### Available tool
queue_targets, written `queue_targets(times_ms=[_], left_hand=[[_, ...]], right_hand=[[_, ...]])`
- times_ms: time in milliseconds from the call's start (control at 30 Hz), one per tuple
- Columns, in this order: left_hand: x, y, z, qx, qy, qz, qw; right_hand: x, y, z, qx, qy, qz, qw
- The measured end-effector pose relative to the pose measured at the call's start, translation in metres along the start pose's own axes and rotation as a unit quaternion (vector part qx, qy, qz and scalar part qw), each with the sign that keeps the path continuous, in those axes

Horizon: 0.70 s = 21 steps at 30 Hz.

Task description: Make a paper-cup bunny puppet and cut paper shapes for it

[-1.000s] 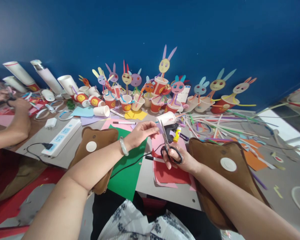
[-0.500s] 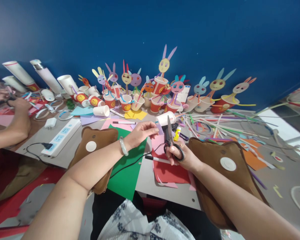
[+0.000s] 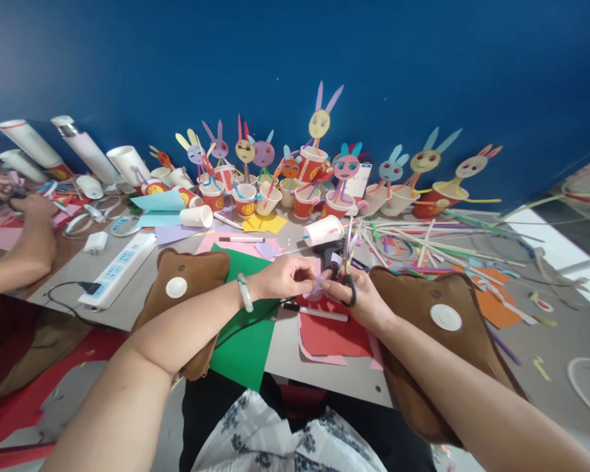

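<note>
My left hand, with a pale bangle at its wrist, pinches a small light-purple paper piece. Thumb and fingertips of my right hand meet the same piece from the other side. Black-handled scissors stay hooked on my right fingers, blades pointing up and away. Beneath the hands lie red paper sheets and a capped marker. Green paper is under my left wrist. Just beyond the fingers is a black glue gun, partly hidden.
Paper cups with rabbit-faced figures line the wall. Brown cushions flank my hands. A white power strip stands left, near another person's arm. Pipe cleaners and an orange sheet spread right.
My hands have come together, and the purple paper piece now shows between their fingertips. The scissors have turned in my right hand. A light-blue sheet at the left has lifted.
</note>
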<state>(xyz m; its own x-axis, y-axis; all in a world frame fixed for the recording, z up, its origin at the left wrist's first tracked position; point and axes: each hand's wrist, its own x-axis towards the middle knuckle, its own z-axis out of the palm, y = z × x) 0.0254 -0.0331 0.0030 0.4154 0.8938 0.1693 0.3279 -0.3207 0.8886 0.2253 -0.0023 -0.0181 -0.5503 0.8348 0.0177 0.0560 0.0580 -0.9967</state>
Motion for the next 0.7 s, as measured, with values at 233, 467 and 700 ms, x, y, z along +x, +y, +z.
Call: queue_targets(times_ms=[233, 467, 700], left_hand=[[-0.0006, -0.0012, -0.0010, 0.012, -0.034, -0.014, 0.999], [0.0005, -0.0009, -0.0005, -0.023, 0.033, -0.016, 0.999], [0.0005, -0.0039, 0.0029, -0.083, 0.069, -0.032, 0.994]], right_hand=[[0.0000, 0.0003, 0.0007, -0.026, -0.002, 0.012, 1.000], [0.0006, -0.0011, 0.0011, -0.034, 0.005, 0.015, 0.999], [-0.0003, -0.0001, 0.0022, -0.034, -0.005, 0.018, 0.999]])
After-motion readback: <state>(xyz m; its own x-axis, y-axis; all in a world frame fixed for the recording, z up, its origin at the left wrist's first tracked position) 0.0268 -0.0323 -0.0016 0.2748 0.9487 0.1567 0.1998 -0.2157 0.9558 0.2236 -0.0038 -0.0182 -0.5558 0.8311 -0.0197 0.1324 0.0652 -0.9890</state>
